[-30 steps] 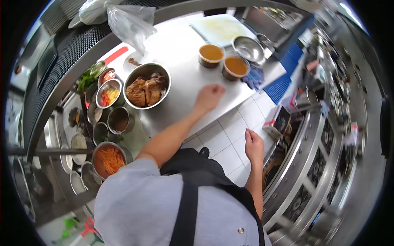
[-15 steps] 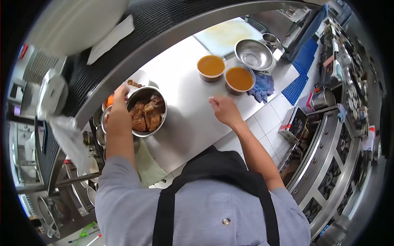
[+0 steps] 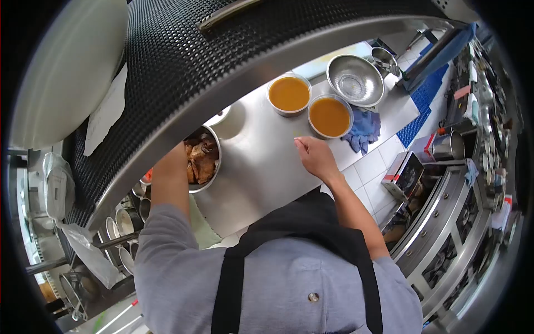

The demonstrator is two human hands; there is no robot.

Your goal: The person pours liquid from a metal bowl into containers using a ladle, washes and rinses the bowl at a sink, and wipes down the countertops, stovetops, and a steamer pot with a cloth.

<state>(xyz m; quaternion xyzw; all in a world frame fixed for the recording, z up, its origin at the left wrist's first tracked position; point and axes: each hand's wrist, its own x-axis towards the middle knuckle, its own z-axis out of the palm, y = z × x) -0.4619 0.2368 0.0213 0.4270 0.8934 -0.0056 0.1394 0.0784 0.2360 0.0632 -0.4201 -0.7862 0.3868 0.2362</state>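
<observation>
It's the round silver metal bowl (image 3: 219,161) on the shiny steel surface (image 3: 256,172), chunky browned meat (image 3: 203,161) inside, and the left arm (image 3: 169,183) is the nearer, crossing its left side! Left fingers hidden behind the black textured shelf (image 3: 161,72), can't tell their state; right hand (image 3: 316,157) loosely fisted, fingers together, near the clear plastic tub of orange liquid (image 3: 330,117)
</observation>
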